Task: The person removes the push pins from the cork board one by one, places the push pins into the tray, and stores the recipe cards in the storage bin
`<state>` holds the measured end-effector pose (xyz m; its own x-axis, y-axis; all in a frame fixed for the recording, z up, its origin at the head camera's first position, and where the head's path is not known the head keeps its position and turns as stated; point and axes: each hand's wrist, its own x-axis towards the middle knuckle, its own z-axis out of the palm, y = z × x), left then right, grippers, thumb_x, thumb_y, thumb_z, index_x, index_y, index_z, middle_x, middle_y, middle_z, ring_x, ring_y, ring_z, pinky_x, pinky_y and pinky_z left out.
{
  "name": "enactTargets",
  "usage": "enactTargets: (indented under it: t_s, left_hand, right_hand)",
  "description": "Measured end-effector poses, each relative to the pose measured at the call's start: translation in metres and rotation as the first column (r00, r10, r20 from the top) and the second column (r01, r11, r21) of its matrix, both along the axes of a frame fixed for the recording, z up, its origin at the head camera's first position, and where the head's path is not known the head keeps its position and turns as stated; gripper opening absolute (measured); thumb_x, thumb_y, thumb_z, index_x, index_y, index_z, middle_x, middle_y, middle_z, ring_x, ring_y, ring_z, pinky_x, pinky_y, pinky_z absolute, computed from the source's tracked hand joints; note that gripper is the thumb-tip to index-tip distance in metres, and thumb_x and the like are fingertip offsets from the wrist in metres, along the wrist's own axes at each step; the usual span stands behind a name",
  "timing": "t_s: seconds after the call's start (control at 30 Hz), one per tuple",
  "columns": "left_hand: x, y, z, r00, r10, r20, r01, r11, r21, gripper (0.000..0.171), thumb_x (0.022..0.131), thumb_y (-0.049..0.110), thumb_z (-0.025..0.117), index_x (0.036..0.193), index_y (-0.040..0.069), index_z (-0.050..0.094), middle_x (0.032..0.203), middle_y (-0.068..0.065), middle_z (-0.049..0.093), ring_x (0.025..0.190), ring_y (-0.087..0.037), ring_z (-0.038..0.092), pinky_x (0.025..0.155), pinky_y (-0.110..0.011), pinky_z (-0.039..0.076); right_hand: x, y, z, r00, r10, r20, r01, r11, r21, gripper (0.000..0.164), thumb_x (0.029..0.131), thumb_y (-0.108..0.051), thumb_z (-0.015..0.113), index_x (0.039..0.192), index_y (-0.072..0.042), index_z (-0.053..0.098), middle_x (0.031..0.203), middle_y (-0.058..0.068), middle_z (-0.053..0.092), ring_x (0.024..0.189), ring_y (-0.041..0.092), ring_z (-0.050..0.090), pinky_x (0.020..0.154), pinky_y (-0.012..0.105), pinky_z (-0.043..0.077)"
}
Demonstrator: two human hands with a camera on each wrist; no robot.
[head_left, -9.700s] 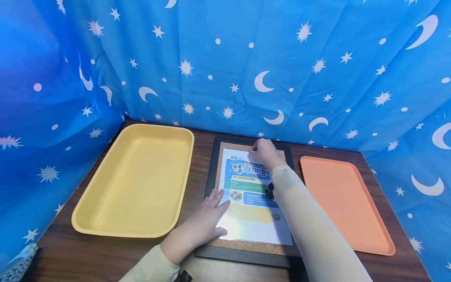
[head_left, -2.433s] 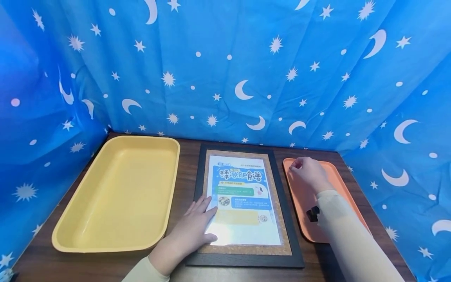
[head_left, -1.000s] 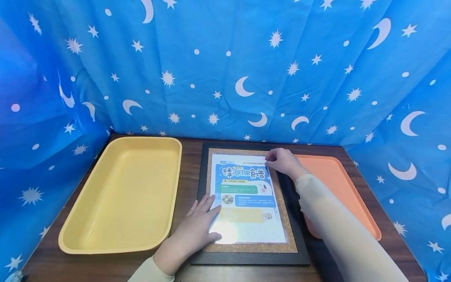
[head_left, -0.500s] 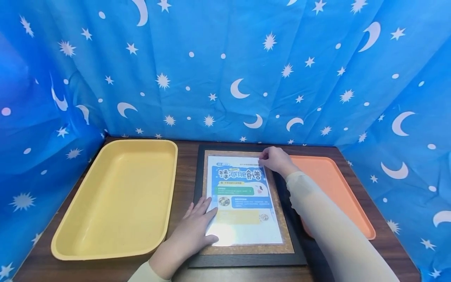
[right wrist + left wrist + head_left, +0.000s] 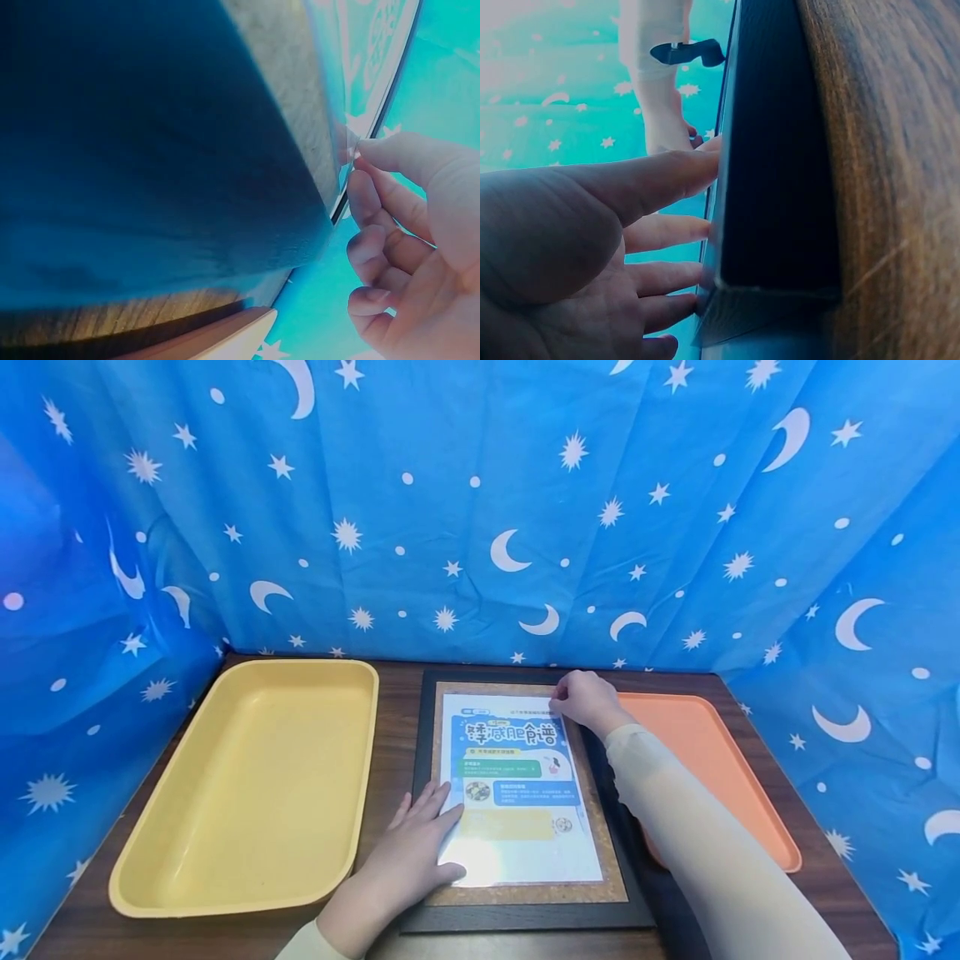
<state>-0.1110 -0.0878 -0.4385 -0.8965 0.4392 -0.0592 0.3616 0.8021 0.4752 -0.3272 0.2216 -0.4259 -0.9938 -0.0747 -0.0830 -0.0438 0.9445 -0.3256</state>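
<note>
A cork board with a black frame (image 5: 525,917) lies flat on the table. On its cork is a clear-covered printed sheet (image 5: 517,856) with blue, green and yellow panels. My left hand (image 5: 408,852) rests with spread fingers over the frame's left side and the sheet's lower left edge. At the sheet's top right corner, my right hand (image 5: 588,702) pinches with thumb and forefinger, the other fingers curled. In the right wrist view the fingertips (image 5: 367,154) meet right at the sheet's corner. They hide most of the small thing between them, so I cannot tell its kind.
A deep yellow tray (image 5: 365,793) stands left of the board. To the right lies a shallow orange tray (image 5: 697,735), partly covered by my right sleeve. A blue star-and-moon curtain (image 5: 450,527) rises behind the brown wooden table (image 5: 401,693).
My right hand has moved left from the orange tray to the sheet's top right corner and has stayed there for about a second. My left hand holds its place on the board.
</note>
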Motion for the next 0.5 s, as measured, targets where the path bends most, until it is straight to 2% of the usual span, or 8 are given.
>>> enactTargets:
  t_s: [0.27,0.5]
  left_hand:
    - [-0.0003,0.0001,0.0001,1.0,0.004,0.006,-0.004,1.0,0.005,0.076,0.08,0.035,0.086,0.144,0.005,0.059,0.165,-0.021,0.036,0.156,-0.041,0.027,0.126,-0.066,0.019]
    - [-0.0005,-0.0003,-0.0004,1.0,0.008,0.009,-0.008,1.0,0.005,0.076,0.081,0.035,0.086,0.145,0.005,0.059,0.166,-0.02,0.036,0.157,-0.041,0.027,0.126,-0.065,0.018]
  right_hand:
    - [-0.0024,0.0016,-0.002,0.999,-0.018,0.041,0.019,1.0,-0.005,0.023,0.093,-0.033,0.075,0.101,-0.011,0.075,0.094,0.007,0.074,0.086,0.026,0.067,0.082,0.04,0.055]
    - [-0.0028,0.0015,-0.0001,0.999,-0.02,0.04,0.02,1.0,-0.017,0.023,0.092,-0.033,0.076,0.098,-0.011,0.076,0.092,0.007,0.075,0.084,0.026,0.067,0.076,0.037,0.053]
